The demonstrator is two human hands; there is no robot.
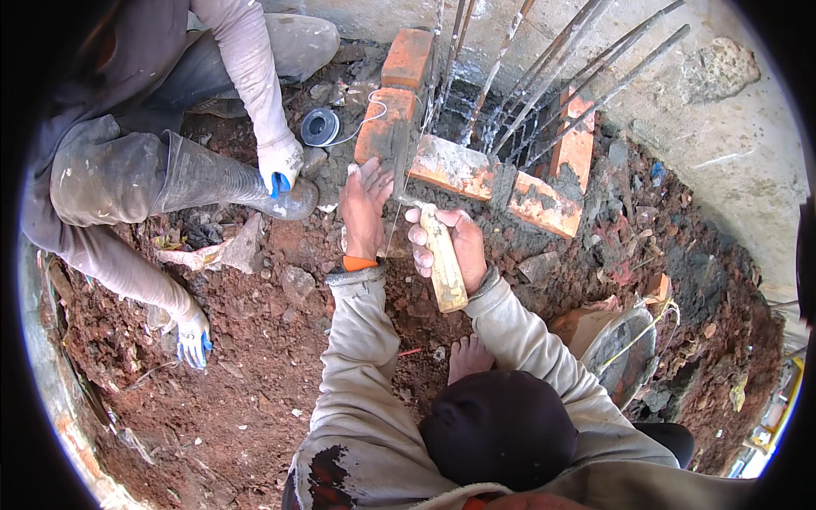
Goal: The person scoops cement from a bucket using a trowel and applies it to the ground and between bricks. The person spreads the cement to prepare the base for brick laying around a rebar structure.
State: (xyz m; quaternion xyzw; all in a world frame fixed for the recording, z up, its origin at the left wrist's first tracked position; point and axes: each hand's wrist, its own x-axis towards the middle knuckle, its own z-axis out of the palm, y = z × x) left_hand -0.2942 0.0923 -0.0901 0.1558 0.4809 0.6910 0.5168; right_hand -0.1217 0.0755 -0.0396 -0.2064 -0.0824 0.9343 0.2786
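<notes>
My right hand [455, 242] grips the wooden handle [445, 270] of a trowel, whose metal neck points toward the bricks. The blade is seen nearly edge-on and is hard to make out. My left hand [365, 208] has its fingers stretched out at the near end of a brick [385, 127] in the left row. A second brick [406, 58] lies beyond it. Right of my hands, a mortar-smeared brick [453, 167] and another brick [544, 206] form the near side of a brick surround. Grey mortar [503, 183] fills the joint between them.
Steel rebar [510, 76] rises inside the bricks, before a concrete wall [722, 127]. A co-worker's gloved hands [280, 161] and boots are at left, beside a spool of line [320, 127]. A bucket [625, 353] stands right, on rubble-strewn red soil [246, 340].
</notes>
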